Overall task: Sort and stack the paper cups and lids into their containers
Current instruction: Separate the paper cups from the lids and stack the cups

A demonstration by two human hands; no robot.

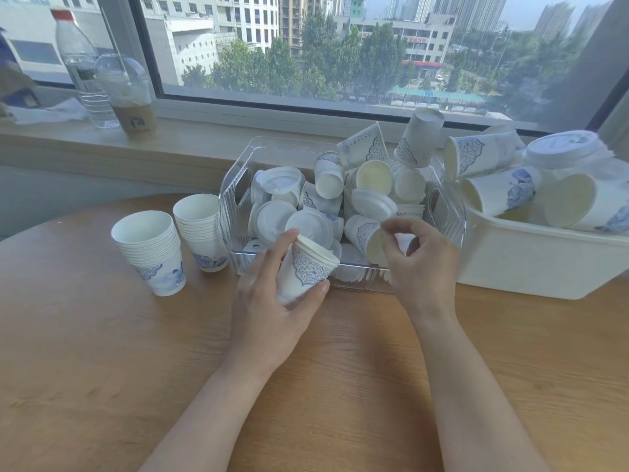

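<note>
Left hand point(269, 301) is wrapped round a blue-patterned paper cup point(306, 270), tilted, held just above the table point(102, 369) in front of the clear bin point(238, 199). That cup looks like a few nested together, going by the doubled rim. Right hand point(420, 260) hovers over the bin's near right corner, thumb and forefinger drawn together. Can't tell if anything is pinched between them or if they only brush the cup lying on its side point(366, 235) just beneath.

Clear bin holds a jumble of loose cups and white lids point(308, 226). White tub point(531, 257) to the right is heaped with more cups, a lid stack on top. Two nested cup stacks point(151, 253) point(200, 229) stand on the table left of the bin.

Risks, my read:
- heap in the clear bin is loose; pulling one cup from low down could roll others over the rim
- cups perched high on the tub look ready to slide if the tub is nudged
- tilted grip on the left could let an inner cup slip out
- near stack is tall and close to the left forearm's path; a sideways knock tips it
</note>
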